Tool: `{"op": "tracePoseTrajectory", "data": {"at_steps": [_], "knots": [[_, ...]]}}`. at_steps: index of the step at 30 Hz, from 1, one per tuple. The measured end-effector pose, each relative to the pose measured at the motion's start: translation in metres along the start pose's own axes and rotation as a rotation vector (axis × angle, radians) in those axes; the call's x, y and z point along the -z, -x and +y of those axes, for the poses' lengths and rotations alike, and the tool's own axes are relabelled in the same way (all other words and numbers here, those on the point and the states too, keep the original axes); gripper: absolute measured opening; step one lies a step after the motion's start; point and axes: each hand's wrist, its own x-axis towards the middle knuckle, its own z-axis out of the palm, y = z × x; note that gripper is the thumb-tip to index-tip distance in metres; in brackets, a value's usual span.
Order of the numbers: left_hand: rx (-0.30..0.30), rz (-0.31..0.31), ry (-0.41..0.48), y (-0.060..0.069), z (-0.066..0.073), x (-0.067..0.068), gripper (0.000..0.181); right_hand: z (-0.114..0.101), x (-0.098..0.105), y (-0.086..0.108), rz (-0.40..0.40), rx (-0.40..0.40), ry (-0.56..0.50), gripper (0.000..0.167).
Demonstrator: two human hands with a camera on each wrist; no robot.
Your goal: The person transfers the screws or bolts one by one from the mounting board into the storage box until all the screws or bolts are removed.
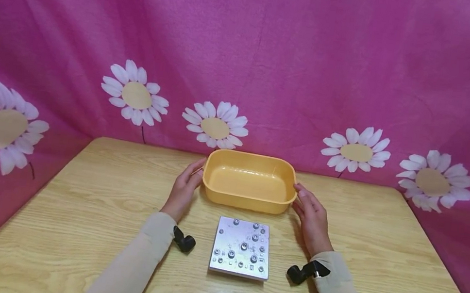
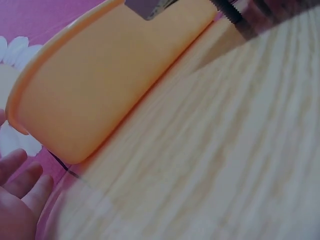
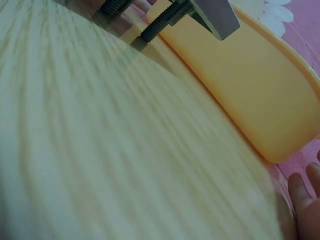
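At a wooden table (image 1: 75, 224), I am framing a yellow basin (image 1: 250, 203) between my two hands, my left hand (image 1: 183, 191) resting at its left end and my right hand (image 1: 313, 219) at its right. The basin is sitting upright on the tabletop, directly between my hands and farther from me than my wrists. My fingertips are reaching the rim on both sides in the head view; in the wrist views my fingers are stretching out loosely, fairly straight and a little apart, rather than curling into a fist, though part of each hand is falling outside those frames

Closer to me, a square metal plate (image 1: 235, 237) is lying between my forearms, near the basin but apart from it, with neither hand touching it. Socket-head bolts (image 1: 244, 246) are studding its top, and threaded shafts (image 3: 162, 22) are projecting beneath it. Small marks are dotting the plate among the bolts, too tiny for me to read as lettering

Pale sleeves (image 1: 138, 252) are covering my arms, and a black device (image 1: 183, 241) is jutting from my left wrist, another (image 1: 303, 272) from my right. Behind the table, a magenta cloth (image 1: 289, 65) is hanging, its white daisies (image 1: 137, 95) showing beyond the basin
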Motion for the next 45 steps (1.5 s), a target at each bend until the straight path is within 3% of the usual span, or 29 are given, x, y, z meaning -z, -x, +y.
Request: {"op": "tracePoseTrajectory", "data": {"at_steps": [10, 14, 21, 34, 39, 45], "knots": [[0.023, 0.030, -0.194, -0.0010, -0.0098, 0.0008, 0.039, 0.0079, 0.0027, -0.0011, 0.012, -0.003, 0.109, 0.049], [0.040, 0.034, -0.228, -0.0029, -0.0095, 0.0012, 0.038, 0.0077, 0.0008, -0.0015, 0.013, 0.001, 0.144, 0.045], [0.076, 0.033, -0.211, -0.0048, -0.0062, -0.0005, 0.039, 0.0050, -0.0009, -0.0029, 0.018, 0.003, 0.130, 0.046], [0.066, 0.049, -0.102, -0.0038, -0.0078, -0.0016, 0.038, 0.0043, -0.0019, 0.0005, 0.062, -0.010, 0.096, 0.045], [0.053, 0.054, -0.092, -0.0036, -0.0072, -0.0028, 0.038, 0.0036, -0.0017, 0.0009, 0.090, -0.008, 0.085, 0.047], [0.085, 0.055, -0.103, -0.0031, -0.0048, -0.0012, 0.036, 0.0015, -0.0019, 0.0014, 0.111, -0.032, 0.106, 0.049]]}}
